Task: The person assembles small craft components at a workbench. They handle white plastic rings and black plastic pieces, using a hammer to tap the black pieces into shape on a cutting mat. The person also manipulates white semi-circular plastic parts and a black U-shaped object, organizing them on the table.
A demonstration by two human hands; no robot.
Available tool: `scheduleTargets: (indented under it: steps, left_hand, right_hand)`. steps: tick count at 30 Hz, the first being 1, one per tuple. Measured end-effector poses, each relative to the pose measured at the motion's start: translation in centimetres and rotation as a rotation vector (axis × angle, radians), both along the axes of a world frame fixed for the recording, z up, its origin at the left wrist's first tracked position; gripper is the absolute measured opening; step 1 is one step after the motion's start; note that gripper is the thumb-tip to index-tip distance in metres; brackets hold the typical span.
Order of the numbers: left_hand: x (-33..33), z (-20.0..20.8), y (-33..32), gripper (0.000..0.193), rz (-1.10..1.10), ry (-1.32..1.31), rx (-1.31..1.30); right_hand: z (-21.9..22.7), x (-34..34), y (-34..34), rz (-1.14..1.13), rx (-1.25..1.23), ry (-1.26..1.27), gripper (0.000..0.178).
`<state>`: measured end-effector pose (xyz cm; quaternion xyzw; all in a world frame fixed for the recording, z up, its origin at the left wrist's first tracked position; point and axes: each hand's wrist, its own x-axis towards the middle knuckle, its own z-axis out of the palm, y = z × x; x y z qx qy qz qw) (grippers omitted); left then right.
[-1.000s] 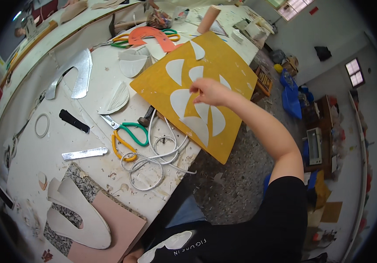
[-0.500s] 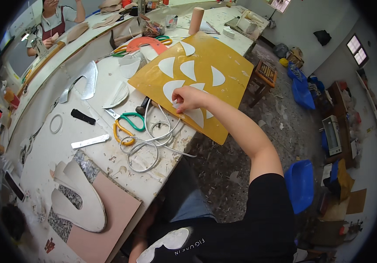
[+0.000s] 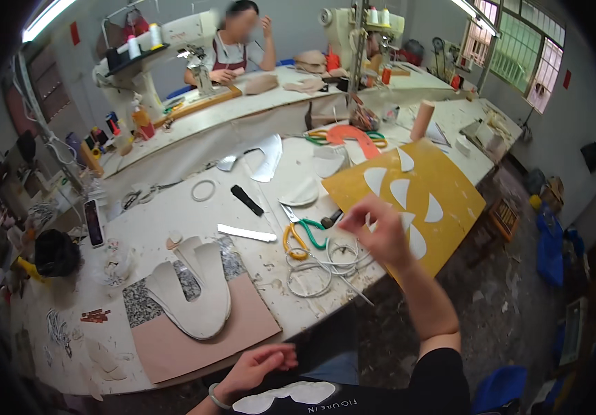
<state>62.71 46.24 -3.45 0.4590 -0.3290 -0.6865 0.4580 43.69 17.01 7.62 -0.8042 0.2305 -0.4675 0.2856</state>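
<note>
My right hand point(image 3: 380, 229) is raised over the near left edge of a yellow sheet point(image 3: 450, 207), thumb and fingertips pinched together. What lies in the pinch, if anything, is too small to make out. White half-moon pieces point(image 3: 400, 192) are spread on that sheet, some hidden behind my hand. Low at the table's front edge, my left hand point(image 3: 265, 363) has its fingers loosely stretched and holds nothing. Nearest to it is a pinkish board point(image 3: 249, 311) on a speckled stone slab point(image 3: 144, 304). A pale U-shaped shoe upper piece point(image 3: 208, 304) rests on top.
Scissors point(image 3: 305, 232) with green and yellow handles lie beside coiled white cord point(image 3: 312, 277). A white strip point(image 3: 246, 233), a black strip point(image 3: 247, 200) and a ring point(image 3: 203, 190) are farther left. Across the bench, a person point(image 3: 242, 52) sits by a sewing machine point(image 3: 152, 69). Blue baskets point(image 3: 551, 249) stand right.
The view has swung left and up. My right hand has lifted off the yellow sheet and drawn back toward me, fingers pinched. My left hand has come into view at the table edge.
</note>
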Motion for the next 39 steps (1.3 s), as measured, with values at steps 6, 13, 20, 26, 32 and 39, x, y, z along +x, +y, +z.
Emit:
scheduleTargets:
  steps: [6,13,20,26,32,39]
  left_hand:
    - [-0.2,3.6,-5.0,0.053,0.502,0.407,-0.570]
    - [5.4,1.9,-2.8,0.035,0.840,0.130,-0.274]
    - [10.1,2.3,-0.2,0.025,0.598,-0.216,-0.291]
    - [13.3,3.8,0.0,0.040,0.644,-0.273,-0.290]
    - [15.3,5.0,0.0,0.025,0.776,-0.437,-0.108]
    - [16.1,0.8,1.3,0.025,0.782,-0.558,-0.069]
  right_hand:
    - [-5.1,9.0,12.0,0.186,-0.368,-0.120,0.030]
    - [-5.9,12.0,14.4,0.424,-0.037,-0.066,0.040]
    - [-6.0,14.2,10.1,0.471,0.413,0.093,0.031]
    - [-4.6,16.9,9.1,0.588,0.704,0.210,0.021]
    - [-5.1,19.5,8.0,0.688,0.936,0.249,0.022]
    - [-8.9,20.0,9.4,0.601,0.918,0.494,0.034]
